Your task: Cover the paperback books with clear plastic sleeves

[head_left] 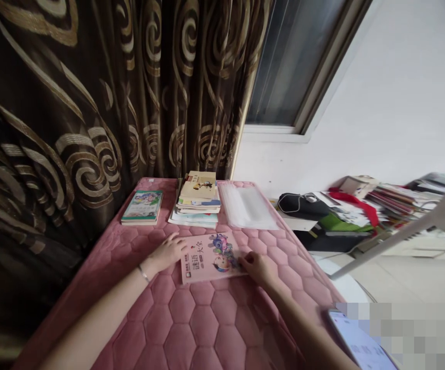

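Note:
A pink book (pixel 207 262) with cartoon figures on its cover lies closed on the pink quilted surface (pixel 195 321). My left hand (pixel 168 252), with a thin bracelet at the wrist, rests at the book's upper left edge, fingers spread. At the right edge of the cover, my right hand (pixel 259 267) has its thumb and fingers drawn together; whether the book's edge is pinched between them is too small to tell. Behind the book stands a stack of books and booklets (pixel 199 198). A green-bordered book (pixel 143 206) lies on another at the back left.
Clear plastic sheets (pixel 248 206) lie at the back right of the quilted surface. Patterned curtains (pixel 148 92) hang behind and to the left. A phone (pixel 357 341) is at the lower right. Papers and a black bag (pixel 301 205) sit beyond the right edge, near a white stand (pixel 384 246).

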A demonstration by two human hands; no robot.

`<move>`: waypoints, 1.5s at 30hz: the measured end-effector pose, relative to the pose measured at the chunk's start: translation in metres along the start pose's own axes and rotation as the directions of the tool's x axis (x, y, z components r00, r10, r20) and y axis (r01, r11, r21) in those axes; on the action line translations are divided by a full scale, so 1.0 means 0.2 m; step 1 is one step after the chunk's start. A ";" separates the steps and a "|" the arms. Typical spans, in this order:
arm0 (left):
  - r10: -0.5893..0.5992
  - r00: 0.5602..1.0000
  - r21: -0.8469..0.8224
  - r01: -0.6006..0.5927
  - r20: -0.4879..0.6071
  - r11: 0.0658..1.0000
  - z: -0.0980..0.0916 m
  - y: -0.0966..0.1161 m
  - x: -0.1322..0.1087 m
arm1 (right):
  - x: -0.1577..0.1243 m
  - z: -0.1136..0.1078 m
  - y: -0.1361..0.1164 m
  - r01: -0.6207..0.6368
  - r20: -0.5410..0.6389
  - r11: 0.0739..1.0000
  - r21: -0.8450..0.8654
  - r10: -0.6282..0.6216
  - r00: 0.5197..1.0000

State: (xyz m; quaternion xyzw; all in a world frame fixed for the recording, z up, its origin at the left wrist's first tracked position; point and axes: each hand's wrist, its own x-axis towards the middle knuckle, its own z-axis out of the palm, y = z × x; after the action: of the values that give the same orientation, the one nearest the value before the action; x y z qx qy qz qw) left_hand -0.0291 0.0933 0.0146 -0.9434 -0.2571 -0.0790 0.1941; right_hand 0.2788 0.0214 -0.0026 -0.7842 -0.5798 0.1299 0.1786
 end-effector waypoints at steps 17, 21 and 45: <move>-0.517 0.856 -0.365 0.484 0.010 0.795 0.17 -0.08 0.04 | 0.01 0.09 -0.07 -0.074 -0.086 0.991 0.110 0.084 0.993; -0.693 0.720 -0.465 0.627 0.040 0.625 0.21 0.05 -0.02 | 0.02 0.09 -0.06 -0.092 -0.089 0.989 0.112 0.102 0.991; -0.557 0.831 -0.396 0.514 0.008 0.761 -0.02 0.46 0.12 | -0.21 0.16 -0.30 0.453 -0.147 0.890 -0.058 -0.456 0.878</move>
State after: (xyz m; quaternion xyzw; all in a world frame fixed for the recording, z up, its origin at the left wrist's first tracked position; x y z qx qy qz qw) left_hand 0.0393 0.0296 -0.0062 -0.8437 -0.4842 -0.2315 -0.0101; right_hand 0.2019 0.0016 -0.0055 -0.6359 -0.7331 0.0160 0.2407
